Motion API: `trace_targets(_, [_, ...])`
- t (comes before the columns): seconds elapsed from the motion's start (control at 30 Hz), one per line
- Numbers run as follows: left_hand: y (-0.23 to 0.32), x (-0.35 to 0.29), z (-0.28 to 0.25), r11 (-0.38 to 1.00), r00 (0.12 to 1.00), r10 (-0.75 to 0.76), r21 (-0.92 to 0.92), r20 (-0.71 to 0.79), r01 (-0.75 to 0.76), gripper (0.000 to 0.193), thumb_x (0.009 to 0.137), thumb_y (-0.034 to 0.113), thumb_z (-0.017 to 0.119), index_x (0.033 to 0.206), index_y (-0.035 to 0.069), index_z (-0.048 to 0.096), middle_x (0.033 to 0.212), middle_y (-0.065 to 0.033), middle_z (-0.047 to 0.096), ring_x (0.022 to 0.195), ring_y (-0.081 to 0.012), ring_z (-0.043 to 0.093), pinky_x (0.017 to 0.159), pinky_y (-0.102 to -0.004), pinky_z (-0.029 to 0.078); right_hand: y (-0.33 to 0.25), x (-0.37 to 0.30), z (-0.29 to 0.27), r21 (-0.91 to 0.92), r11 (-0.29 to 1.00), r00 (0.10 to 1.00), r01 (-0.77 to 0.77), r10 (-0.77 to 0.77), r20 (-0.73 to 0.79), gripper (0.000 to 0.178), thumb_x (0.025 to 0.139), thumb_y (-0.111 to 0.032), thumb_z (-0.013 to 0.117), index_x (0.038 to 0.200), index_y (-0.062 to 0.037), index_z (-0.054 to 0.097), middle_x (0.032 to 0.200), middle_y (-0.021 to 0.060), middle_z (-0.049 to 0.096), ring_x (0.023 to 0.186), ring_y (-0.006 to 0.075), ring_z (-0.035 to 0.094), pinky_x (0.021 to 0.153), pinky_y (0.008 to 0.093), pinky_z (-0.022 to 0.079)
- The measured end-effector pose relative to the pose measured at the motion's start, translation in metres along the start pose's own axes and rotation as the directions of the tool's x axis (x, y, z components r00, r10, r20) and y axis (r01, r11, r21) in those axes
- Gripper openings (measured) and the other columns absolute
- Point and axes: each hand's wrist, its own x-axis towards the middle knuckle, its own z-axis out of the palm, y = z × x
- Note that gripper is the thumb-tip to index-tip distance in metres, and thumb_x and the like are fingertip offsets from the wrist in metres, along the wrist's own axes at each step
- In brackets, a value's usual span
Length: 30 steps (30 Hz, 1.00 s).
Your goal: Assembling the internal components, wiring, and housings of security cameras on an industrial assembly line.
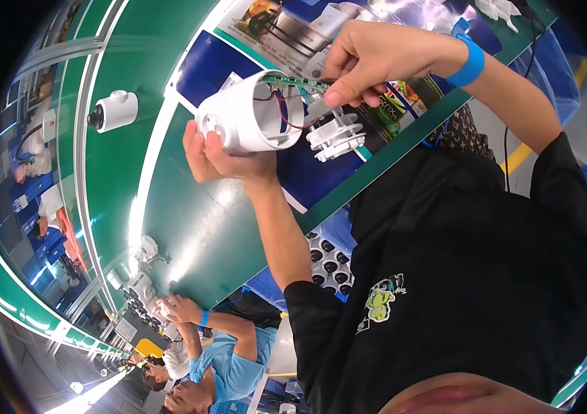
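Observation:
My left hand (228,155) is wrapped around a white cylindrical plastic housing (235,117), holding it tilted above the bench with its open end toward my right hand. My right hand (369,65), with a blue band at the wrist, pinches the end of a narrow green circuit board (290,81) at the housing's mouth. Thin red and dark wires (285,110) run out of the housing toward a white finned plastic part (337,136) just below my right fingers. My fingertips partly hide the board's end, and the housing's inside shows only in part.
The green bench (217,214) carries a dark blue mat (204,69) and printed colour packaging (404,110). A white unit with a black end (115,110) lies across a raised rail. A co-worker in blue (238,359) handles white parts farther along. Several black round parts (329,265) sit below the bench edge.

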Motion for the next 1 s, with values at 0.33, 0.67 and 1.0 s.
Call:
trace_targets(0.33, [-0.008,-0.001,-0.003,0.986,0.986,0.166,0.019,-0.009,-0.165,0.075,0.061,0.014,0.087,0.117,0.006,0.038,0.119,-0.0118,0.034,0.110,-0.0334,0.049,0.086,-0.0421,0.048,-0.016,-0.003,-0.011,0.172,0.962,0.977,-0.212,0.208,0.045,0.034,0.084,-0.034,0.071,0.077,-0.0005,0.064,0.062,0.0006,0.057,0.047,0.0061,0.048,0.042,0.0181,0.036])
trace_targets(0.67, [-0.006,-0.003,0.000,0.991,0.992,0.125,0.047,-0.013,-0.124,0.086,0.059,0.016,0.089,0.122,0.005,0.033,0.122,-0.0134,0.031,0.110,-0.0336,0.047,0.088,-0.0435,0.048,-0.006,0.007,-0.003,0.347,0.934,0.995,-0.090,0.097,-0.003,0.035,0.085,-0.033,0.071,0.078,-0.0002,0.061,0.053,-0.0035,0.049,0.038,0.0007,0.039,0.036,0.0148,0.028])
trace_targets(1.0, [0.003,0.000,0.005,0.980,0.981,0.138,-0.164,0.137,-0.115,0.070,0.063,0.015,0.087,0.112,0.009,0.038,0.122,-0.0145,0.041,0.115,-0.0399,0.049,0.096,-0.0517,0.045,0.008,0.012,-0.004,0.452,0.881,0.985,-0.138,0.170,-0.030,0.030,0.087,-0.029,0.068,0.073,-0.0046,0.058,0.052,-0.0070,0.043,0.039,-0.0009,0.031,0.037,0.0171,0.020])
